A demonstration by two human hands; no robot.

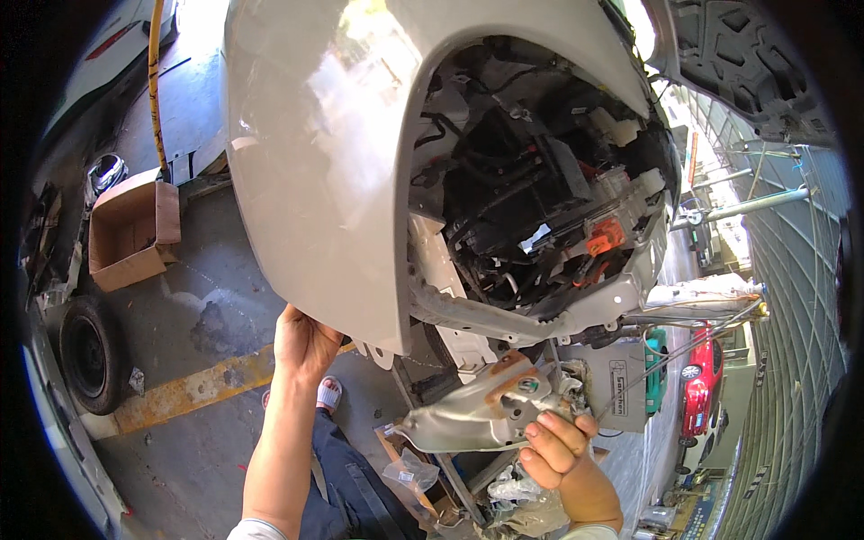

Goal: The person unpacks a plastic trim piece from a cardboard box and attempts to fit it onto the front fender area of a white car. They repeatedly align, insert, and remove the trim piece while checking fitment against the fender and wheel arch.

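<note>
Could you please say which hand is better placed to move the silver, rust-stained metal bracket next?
Probably the right hand: it holds that bracket, while the left hand touches the curved, cream-painted car panel.

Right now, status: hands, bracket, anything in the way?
Left hand at lower edge of fender, grip partly hidden. Right hand gripping bracket. Plastic bag shows below.
</note>
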